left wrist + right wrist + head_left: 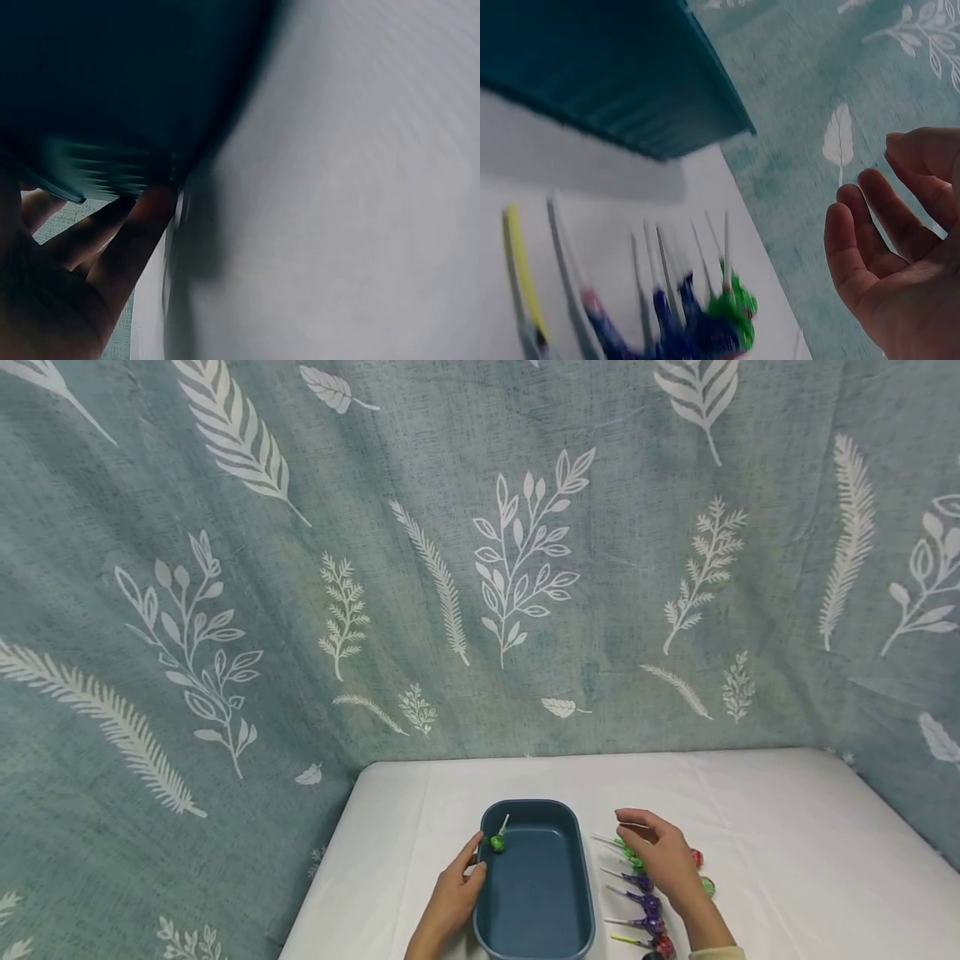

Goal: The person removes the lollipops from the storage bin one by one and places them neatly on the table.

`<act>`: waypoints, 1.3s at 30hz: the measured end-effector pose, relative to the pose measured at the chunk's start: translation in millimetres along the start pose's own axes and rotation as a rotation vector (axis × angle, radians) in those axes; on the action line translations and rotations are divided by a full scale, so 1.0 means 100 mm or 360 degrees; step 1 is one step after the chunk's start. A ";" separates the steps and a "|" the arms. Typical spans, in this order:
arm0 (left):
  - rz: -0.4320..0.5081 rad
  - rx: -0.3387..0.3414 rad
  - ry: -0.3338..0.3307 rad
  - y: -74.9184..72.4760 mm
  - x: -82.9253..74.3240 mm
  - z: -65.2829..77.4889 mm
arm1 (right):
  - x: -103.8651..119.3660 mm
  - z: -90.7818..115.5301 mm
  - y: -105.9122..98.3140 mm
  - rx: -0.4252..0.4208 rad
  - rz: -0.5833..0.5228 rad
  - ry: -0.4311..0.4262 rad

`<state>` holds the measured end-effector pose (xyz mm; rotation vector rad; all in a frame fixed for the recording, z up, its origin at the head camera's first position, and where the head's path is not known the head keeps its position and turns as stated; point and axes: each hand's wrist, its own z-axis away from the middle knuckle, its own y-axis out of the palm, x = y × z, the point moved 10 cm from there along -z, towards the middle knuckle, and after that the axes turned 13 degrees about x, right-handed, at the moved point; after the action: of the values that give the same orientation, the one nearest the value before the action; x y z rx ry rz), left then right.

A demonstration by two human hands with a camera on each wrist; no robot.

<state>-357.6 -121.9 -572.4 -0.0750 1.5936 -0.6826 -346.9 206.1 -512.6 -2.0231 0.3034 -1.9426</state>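
A dark blue rectangular tray (536,893) stands on the table, one green-wrapped lollipop (498,842) lying in its far left corner. My left hand (452,893) grips the tray's left side, its fingers against the ribbed outer wall in the left wrist view and its thumb by the rim. To the right of the tray, my right hand (663,856) hovers over a row of lollipops, fingers gently bent and nothing between them. That row has green lollipops (628,853) at its far end and purple lollipops (648,906) nearer me, white sticks pointing at the tray.
Beyond the right hand lie a red lollipop (697,858) and another green one (708,886). One near lollipop has a yellow stick (628,939). A white cloth (787,827) covers the table, and a leaf-patterned curtain (600,610) hangs behind it and on both sides.
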 end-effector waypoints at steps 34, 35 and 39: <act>0.0002 -0.0001 0.0023 -0.04 0.00 -0.02 | 0.52 -0.64 1.08 0.0133 -0.0270 -0.0206; 0.0003 0.0001 0.0024 -0.03 0.00 -0.01 | 0.51 -0.66 1.10 0.0131 -0.0263 -0.0201; 0.0013 -0.0001 0.0038 -0.02 -0.02 0.00 | 0.46 -0.72 1.19 0.0128 -0.0209 -0.0194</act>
<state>-358.0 -123.1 -569.9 -0.0610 1.6160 -0.6790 -408.6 72.8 -511.9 -2.1451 0.0636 -1.8632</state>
